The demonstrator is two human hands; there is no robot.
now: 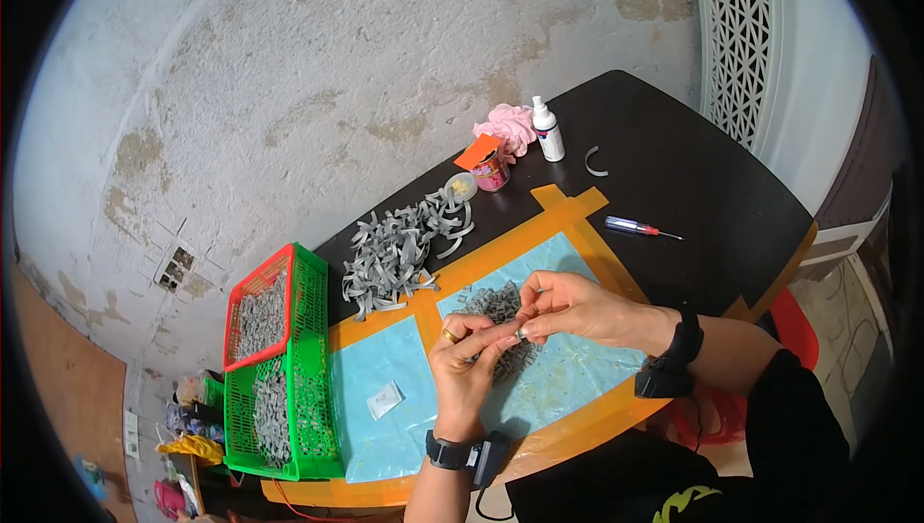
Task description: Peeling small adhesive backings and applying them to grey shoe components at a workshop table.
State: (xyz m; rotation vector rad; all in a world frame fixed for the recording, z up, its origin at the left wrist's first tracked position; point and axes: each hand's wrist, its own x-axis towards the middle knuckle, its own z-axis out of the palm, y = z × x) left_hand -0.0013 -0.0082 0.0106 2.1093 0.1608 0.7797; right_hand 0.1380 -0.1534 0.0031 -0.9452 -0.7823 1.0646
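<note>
Over the blue sheet (380, 441) my left hand (464, 361) and my right hand (587, 316) meet, thumbs and fingers pinched together. Between the fingertips sits a tiny object, mostly covered and too small to name. A ring is on a finger of the left hand. Right beneath and behind the hands lies a heap of small grey pieces (491, 302), partly hidden by them. Farther off to the left, a larger heap of curved grey strips (385, 258) rests on the dark table (688, 172).
At the left edge stands a green basket (313, 369) of grey pieces, with a red basket (231, 331) on it. A small white packet (385, 400) lies on the sheet. Farther back are a screwdriver (635, 227), spray bottle (548, 133), tin (493, 177) and pink cloth (507, 126).
</note>
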